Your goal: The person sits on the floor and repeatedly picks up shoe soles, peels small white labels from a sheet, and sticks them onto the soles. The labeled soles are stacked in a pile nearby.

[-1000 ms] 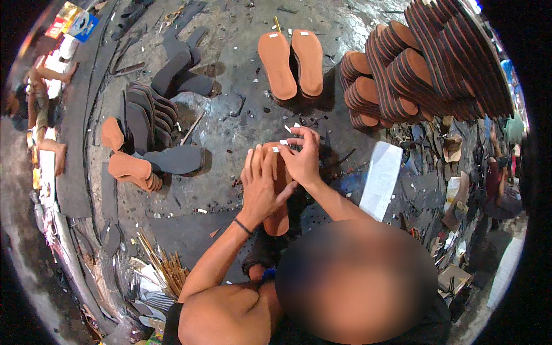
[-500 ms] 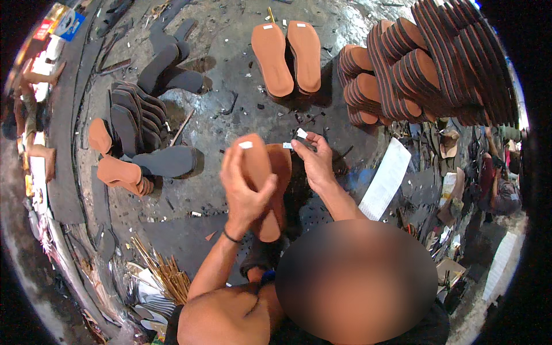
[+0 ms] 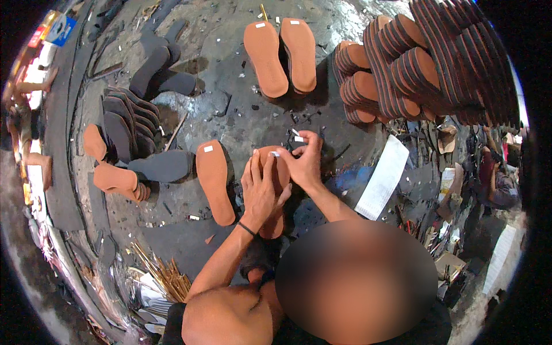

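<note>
My left hand (image 3: 260,190) spans a tan sole (image 3: 278,217) in front of me, fingers along its upper face and thumb by its right edge. At the sole's far end is a small white label (image 3: 275,154). My right hand (image 3: 306,164) has its thumb at that label, while its curled fingers hold another small white label (image 3: 298,138). Left of my left hand, a second tan sole (image 3: 215,184) lies on the floor with a white label at its far end.
Two labelled tan soles (image 3: 265,60) rest on the floor ahead. Tall stacks of soles (image 3: 414,69) stand at far right. A white label sheet (image 3: 384,175) lies right of my arm. Dark soles (image 3: 164,165) and sticks (image 3: 164,270) are on the left.
My left hand has let go of the labelled sole, now lying to the left, and moved onto the sole beneath. My right hand has come left, its thumb reaching that sole's far end.
</note>
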The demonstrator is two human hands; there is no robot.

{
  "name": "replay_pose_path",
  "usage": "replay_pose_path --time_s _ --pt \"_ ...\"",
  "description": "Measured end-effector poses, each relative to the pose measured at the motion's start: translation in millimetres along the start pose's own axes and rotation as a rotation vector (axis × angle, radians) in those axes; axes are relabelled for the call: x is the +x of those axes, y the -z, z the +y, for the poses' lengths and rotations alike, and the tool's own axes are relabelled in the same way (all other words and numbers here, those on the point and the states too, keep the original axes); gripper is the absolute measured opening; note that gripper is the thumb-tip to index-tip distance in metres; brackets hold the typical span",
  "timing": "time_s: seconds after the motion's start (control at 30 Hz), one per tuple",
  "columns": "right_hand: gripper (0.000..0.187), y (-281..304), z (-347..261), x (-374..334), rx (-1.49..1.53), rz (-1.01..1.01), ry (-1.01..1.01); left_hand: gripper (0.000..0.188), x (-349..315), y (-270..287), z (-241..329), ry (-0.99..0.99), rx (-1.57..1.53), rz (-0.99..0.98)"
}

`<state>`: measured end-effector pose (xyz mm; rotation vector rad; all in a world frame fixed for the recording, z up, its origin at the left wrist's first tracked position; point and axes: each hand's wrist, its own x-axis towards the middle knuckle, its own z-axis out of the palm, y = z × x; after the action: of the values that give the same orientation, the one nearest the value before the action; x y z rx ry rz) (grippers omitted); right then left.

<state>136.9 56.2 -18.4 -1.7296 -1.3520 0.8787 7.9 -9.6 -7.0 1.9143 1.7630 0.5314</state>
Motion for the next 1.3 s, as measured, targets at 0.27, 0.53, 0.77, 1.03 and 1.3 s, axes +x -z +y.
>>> replay_pose_path --time_s 0.27,0.53,0.77,1.03,1.3 --pt "0.039 2 23 5 0.523 -0.132 -0.346 0.091 -2 58 -21 0.141 -0.023 0.158" --pt "0.037 -12 5 -2 0.318 -0.228 -0.288 0.093 3 43 -9 0.023 0.055 0.005" --pt "0.042 -13 9 1 -0.118 -0.151 0.059 0.094 -5 -10 -10 0.024 0.006 0.044" --pt "0.033 15 18 9 0.410 -0.327 -0.642 0.088 1 39 -9 0.153 -0.157 0.200" --pt "0.033 -5 22 4 0.031 -0.425 -0.285 0.086 12 65 -15 -0.012 0.095 -0.027"
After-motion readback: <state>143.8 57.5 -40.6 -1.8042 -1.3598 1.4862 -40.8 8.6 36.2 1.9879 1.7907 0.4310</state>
